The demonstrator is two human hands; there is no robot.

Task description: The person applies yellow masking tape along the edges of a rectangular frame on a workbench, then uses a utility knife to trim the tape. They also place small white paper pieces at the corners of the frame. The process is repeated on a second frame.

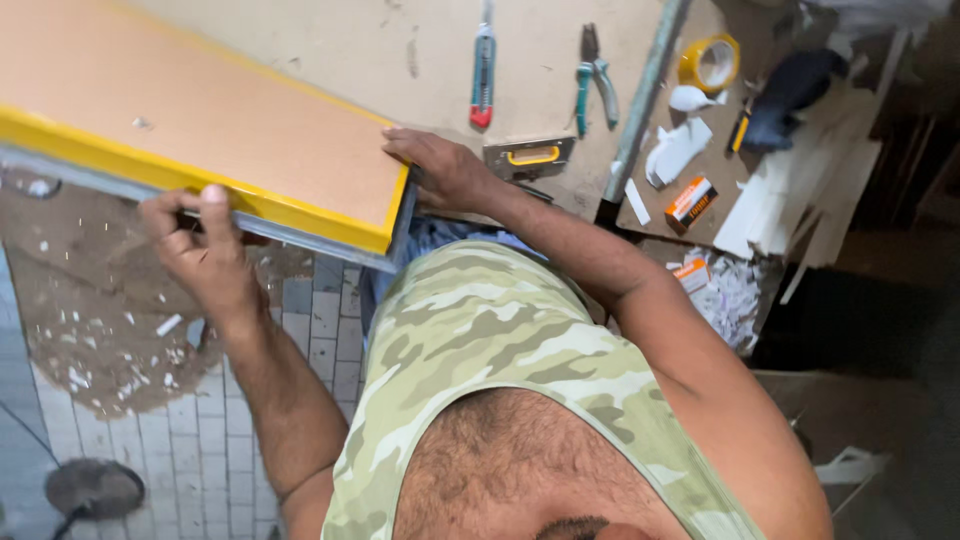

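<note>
Had my left hand point(200, 250) pinching the yellow edge strip point(200, 180) on the board point(200, 100), upper left of frame, right hand point(440, 170) flat at its corner. Banding looked mostly on; knife point(483, 70) untouched.

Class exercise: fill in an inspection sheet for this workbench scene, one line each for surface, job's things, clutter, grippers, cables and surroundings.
Surface: pale workbench, scuffed.
Job's things: brown board with yellow edging, overhanging the bench edge.
Clutter: utility knife, pliers, yellow-handled tool, tape roll, small orange box, paper scraps.
Grippers: left hand pinches the board's near edge; right hand rests at its corner.
Cables: nothing seen.
Surroundings: tiled floor, littered with white chips.
</note>
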